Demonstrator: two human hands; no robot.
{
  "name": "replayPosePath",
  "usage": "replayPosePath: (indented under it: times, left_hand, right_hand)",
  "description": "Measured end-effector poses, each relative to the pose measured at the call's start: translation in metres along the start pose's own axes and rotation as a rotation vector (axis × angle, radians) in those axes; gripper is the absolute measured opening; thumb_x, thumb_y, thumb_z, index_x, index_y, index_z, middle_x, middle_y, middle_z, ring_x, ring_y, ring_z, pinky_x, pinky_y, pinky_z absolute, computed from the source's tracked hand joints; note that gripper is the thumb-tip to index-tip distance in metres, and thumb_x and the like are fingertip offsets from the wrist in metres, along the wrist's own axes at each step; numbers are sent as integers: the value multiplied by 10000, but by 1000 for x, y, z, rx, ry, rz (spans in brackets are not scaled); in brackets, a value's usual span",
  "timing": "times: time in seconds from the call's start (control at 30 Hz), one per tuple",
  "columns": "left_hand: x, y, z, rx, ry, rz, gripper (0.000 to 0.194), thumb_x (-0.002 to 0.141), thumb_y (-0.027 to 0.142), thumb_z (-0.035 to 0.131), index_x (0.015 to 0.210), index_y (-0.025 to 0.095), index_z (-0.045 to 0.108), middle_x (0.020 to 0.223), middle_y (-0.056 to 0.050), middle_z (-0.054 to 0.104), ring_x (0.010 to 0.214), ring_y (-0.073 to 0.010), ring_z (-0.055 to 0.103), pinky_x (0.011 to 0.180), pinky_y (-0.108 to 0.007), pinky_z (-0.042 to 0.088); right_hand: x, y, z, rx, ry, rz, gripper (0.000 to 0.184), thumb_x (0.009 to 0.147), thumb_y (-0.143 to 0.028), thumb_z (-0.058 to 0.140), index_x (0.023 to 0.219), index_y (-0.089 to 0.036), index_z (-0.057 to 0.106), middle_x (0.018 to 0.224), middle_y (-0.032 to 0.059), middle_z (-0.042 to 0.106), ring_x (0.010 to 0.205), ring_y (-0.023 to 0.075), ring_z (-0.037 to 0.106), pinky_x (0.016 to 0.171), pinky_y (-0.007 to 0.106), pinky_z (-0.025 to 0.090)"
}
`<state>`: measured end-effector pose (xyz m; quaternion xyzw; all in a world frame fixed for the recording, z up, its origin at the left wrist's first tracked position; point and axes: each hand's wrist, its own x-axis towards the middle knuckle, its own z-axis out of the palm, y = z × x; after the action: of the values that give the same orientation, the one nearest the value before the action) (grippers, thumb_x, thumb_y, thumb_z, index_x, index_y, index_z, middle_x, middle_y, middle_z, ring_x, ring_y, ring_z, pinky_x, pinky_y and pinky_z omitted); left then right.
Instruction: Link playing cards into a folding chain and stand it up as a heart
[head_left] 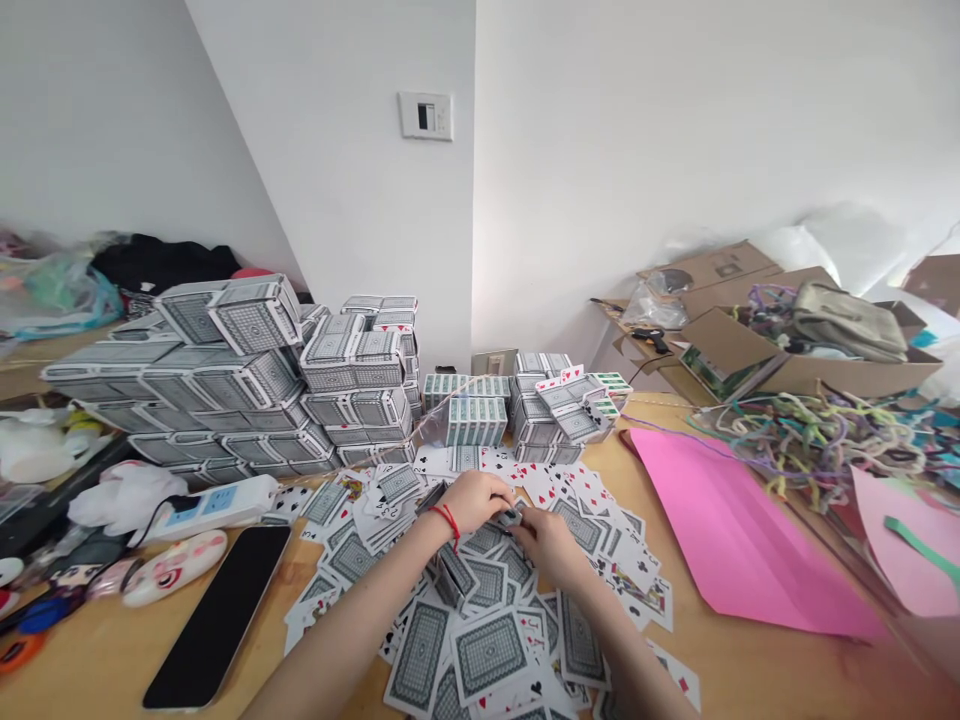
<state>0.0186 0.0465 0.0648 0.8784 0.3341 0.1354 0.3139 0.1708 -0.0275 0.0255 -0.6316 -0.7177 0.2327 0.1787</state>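
Loose playing cards (pixel 487 650) lie scattered over the wooden table, some face up, most showing grey patterned backs. My left hand (pixel 472 500), with a red string round the wrist, is curled over a small stack of cards (pixel 511 517). My right hand (pixel 547 545) meets it from the right and pinches the same stack. Both hands hover just above the card pile, close to the middle of the table.
Stacked card decks (pixel 247 390) form a wall behind the pile. A black phone (pixel 217 615) and small toys lie at the left. A pink paper sheet (pixel 727 540), tangled cords (pixel 810 430) and cardboard boxes (pixel 750 350) fill the right.
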Motion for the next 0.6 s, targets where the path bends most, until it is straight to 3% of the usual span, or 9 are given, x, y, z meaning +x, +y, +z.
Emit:
replayPosePath:
  times: [0.17,0.37,0.47,0.6]
  left_hand:
    - [-1,-1,-2,-11,9,-13,185,765,191,516,774,224,698,840,32,702,839,-141,605,766,-223,423]
    - [-3,1,-4,-13,7,-10,168,751,194,534,759,214,700,826,24,703,816,-143,613,742,-218,433]
    - [-5,2,-4,0,6,-7,181,752,195,526,806,222,697,859,23,703,828,-146,614,766,-230,437]
    - [-11,11,-4,48,-29,35,298,772,153,463,982,235,657,1015,11,674,940,-158,594,853,-265,425]
  right_hand:
    - [2,-6,-8,-196,-77,-30,161,856,-232,405,837,-157,547,818,88,655,745,185,613,607,230,367]
    - [1,-8,0,-403,-63,-54,155,860,-230,384,916,-149,503,836,109,652,699,213,631,539,249,345]
    - [-1,-5,3,-354,-7,-17,152,866,-254,371,869,-167,495,760,77,659,645,196,630,504,236,317]
    - [-9,-8,5,-132,133,70,226,825,-398,434,913,-194,472,591,-8,623,564,169,609,479,212,297]
